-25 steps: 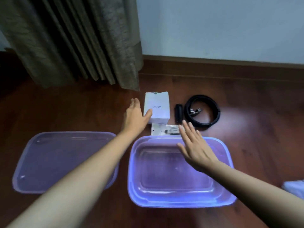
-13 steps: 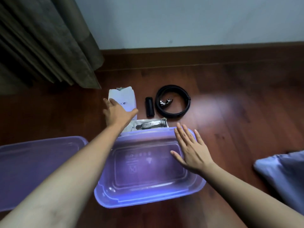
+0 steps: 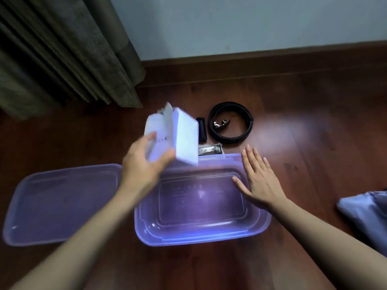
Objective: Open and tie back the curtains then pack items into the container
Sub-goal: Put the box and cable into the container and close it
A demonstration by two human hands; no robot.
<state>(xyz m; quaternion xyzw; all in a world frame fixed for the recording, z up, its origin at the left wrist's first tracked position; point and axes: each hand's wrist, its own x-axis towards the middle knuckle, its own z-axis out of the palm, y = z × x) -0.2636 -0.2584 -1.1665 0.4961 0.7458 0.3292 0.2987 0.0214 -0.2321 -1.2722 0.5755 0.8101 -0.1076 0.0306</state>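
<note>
A person's left hand (image 3: 144,166) closes its grip on a white rectangular cardboard box (image 3: 182,137), thumb on 1 face and fingers behind, and holds it tilted and motion-blurred above the far left corner of a translucent purple plastic container (image 3: 201,240) on a dark red-brown wooden floor (image 3: 314,160). The right hand (image 3: 259,181) has its grip wide, fingers straight and slightly spread, over the container's far right rim; whether it touches the plastic cannot be told. The container's flat purple lid (image 3: 62,206) lies just beside it on the left. Beyond the container sit a shiny silver packet (image 3: 210,149), a short black cylinder (image 3: 202,128) and a coiled black belt with a metal buckle (image 3: 230,122). An olive-brown pleated curtain (image 3: 62,55) hangs at upper left, and a pale blue cloth (image 3: 366,214) lies at the right edge.
</note>
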